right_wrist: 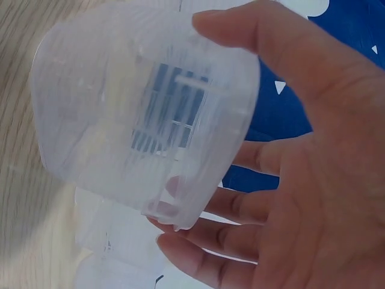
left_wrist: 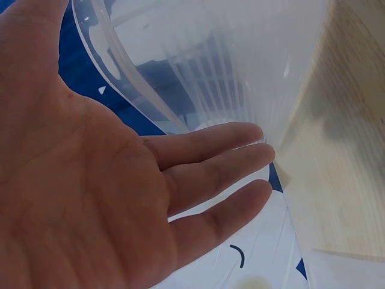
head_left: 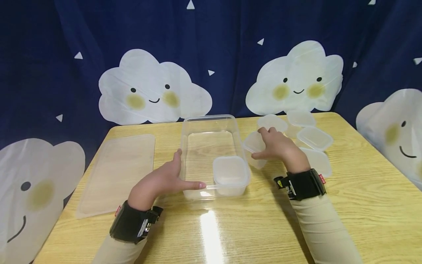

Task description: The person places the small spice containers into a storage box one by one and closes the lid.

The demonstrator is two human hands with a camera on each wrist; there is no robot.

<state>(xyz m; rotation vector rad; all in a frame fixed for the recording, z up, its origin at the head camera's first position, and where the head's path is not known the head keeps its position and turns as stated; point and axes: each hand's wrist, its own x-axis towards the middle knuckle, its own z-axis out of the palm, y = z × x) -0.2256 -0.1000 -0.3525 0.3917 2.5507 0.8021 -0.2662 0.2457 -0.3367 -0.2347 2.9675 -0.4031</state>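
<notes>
A large clear plastic box stands in the middle of the table, with one small lidded food container in its near right corner. My left hand rests at the box's near left corner. Its thumb lies along the front rim, and its straight fingers lie against the outer wall. To the right of the box, my right hand holds another small translucent container, thumb on one side and fingers curled round the other. That container looks slightly tilted.
Several more small lidded containers, such as the one nearest me, are grouped at the back right. A large flat translucent lid lies on the left of the wooden table. Behind hangs a dark blue curtain with clouds.
</notes>
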